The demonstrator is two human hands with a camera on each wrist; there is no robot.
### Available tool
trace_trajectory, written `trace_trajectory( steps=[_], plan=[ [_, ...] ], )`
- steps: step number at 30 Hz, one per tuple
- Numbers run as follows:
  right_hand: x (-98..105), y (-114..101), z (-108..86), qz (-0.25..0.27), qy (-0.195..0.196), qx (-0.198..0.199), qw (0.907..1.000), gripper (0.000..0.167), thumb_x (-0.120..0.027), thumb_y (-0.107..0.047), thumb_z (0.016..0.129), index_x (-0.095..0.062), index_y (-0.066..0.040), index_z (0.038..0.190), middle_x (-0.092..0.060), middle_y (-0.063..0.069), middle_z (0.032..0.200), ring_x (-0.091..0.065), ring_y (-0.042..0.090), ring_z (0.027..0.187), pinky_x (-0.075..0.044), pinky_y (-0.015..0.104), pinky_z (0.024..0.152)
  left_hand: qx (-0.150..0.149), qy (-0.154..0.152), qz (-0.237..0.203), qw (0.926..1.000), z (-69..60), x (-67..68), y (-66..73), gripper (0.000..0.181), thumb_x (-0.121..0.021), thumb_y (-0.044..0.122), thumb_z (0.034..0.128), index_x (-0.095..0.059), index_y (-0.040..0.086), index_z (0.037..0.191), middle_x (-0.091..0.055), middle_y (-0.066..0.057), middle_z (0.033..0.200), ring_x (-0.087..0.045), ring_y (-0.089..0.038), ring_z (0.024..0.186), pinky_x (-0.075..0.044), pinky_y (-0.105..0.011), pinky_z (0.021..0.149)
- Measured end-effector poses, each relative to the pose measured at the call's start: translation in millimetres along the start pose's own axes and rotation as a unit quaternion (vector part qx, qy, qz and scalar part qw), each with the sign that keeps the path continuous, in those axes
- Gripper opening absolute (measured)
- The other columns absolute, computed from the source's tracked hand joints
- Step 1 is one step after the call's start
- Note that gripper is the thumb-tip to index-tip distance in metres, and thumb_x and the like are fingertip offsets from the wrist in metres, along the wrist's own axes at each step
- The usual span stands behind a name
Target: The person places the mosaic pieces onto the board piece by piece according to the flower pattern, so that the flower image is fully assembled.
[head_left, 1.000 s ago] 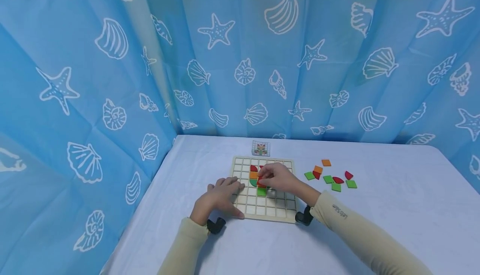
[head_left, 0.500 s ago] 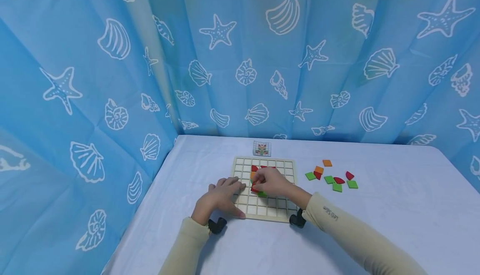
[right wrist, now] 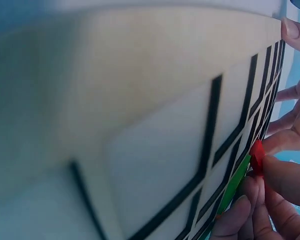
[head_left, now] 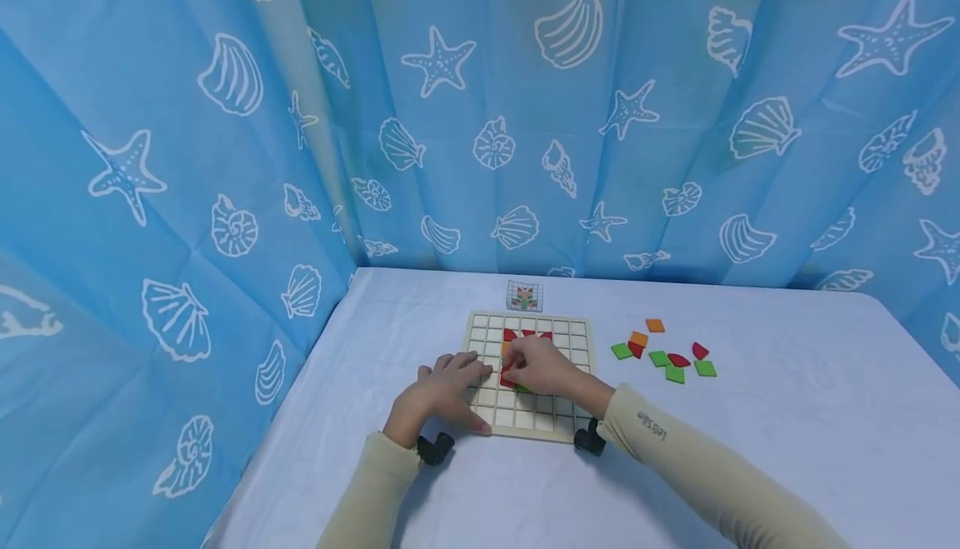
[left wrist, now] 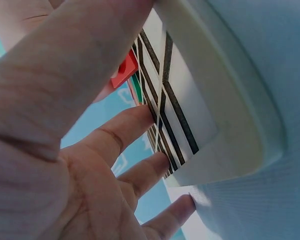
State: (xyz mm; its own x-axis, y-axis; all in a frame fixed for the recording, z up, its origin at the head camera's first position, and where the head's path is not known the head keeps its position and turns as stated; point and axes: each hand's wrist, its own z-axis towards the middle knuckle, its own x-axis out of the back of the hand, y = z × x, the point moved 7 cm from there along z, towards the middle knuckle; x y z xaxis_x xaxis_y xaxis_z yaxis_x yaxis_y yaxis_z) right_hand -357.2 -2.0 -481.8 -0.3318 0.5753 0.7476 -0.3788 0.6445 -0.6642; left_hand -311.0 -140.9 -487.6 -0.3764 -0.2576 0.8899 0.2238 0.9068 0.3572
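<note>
A pale wooden grid board (head_left: pixel 525 434) lies on the white-covered table. My left hand (head_left: pixel 442 392) rests on its left side, fingers spread, with the thumb at the near edge. In the middle of the grid my right hand (head_left: pixel 546 364) pinches a small red tile (right wrist: pixel 257 156) between thumb and fingers, at the board's surface. Beside that tile sits a green tile (right wrist: pixel 235 184). Red tiles (head_left: pixel 510 335) and an orange tile (head_left: pixel 506 349) lie in cells farther back, partly covered by the right hand. The left wrist view also shows the red tile (left wrist: pixel 125 70).
A small card with a coloured grid pattern (head_left: pixel 524 296) lies behind the board. To the right are loose tiles: orange (head_left: pixel 655 326), several green (head_left: pixel 675 374), and red ones (head_left: pixel 678 360). A blue shell-print curtain (head_left: pixel 495 116) hangs behind and at left.
My right hand has moved slightly left and nearer with the red tile, to the cell left of the green tile. More red tiles show behind it. My left hand stays put.
</note>
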Motion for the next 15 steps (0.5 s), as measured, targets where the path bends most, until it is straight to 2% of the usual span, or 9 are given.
trace_trajectory(
  steps=[9, 15],
  plan=[
    [-4.2, 0.0, 1.8, -0.032, -0.013, -0.01, 0.9994, 0.009, -0.076, -0.008, 0.089, -0.069, -0.012, 0.085, -0.063, -0.005, 0.076, -0.055, 0.011, 0.071, -0.049, 0.027, 0.067, -0.001, -0.002, 0.007, 1.0, 1.0, -0.4, 0.0, 0.09, -0.089, 0.05, 0.0705, -0.05, 0.024, 0.147, -0.033, -0.006, 0.161, -0.026, -0.038, 0.146, -0.026, -0.068, 0.109],
    [-5.7, -3.1, 0.8, -0.034, -0.025, -0.005, 0.9991, 0.008, -0.077, -0.009, 0.088, -0.071, -0.012, 0.084, -0.064, -0.005, 0.076, -0.057, 0.01, 0.071, -0.05, 0.027, 0.067, -0.001, -0.002, 0.01, 0.9999, 2.6, -1.6, -1.3, 0.09, -0.089, 0.05, 0.0707, -0.049, 0.025, 0.147, -0.033, -0.006, 0.161, -0.026, -0.037, 0.146, -0.026, -0.068, 0.109]
  ],
)
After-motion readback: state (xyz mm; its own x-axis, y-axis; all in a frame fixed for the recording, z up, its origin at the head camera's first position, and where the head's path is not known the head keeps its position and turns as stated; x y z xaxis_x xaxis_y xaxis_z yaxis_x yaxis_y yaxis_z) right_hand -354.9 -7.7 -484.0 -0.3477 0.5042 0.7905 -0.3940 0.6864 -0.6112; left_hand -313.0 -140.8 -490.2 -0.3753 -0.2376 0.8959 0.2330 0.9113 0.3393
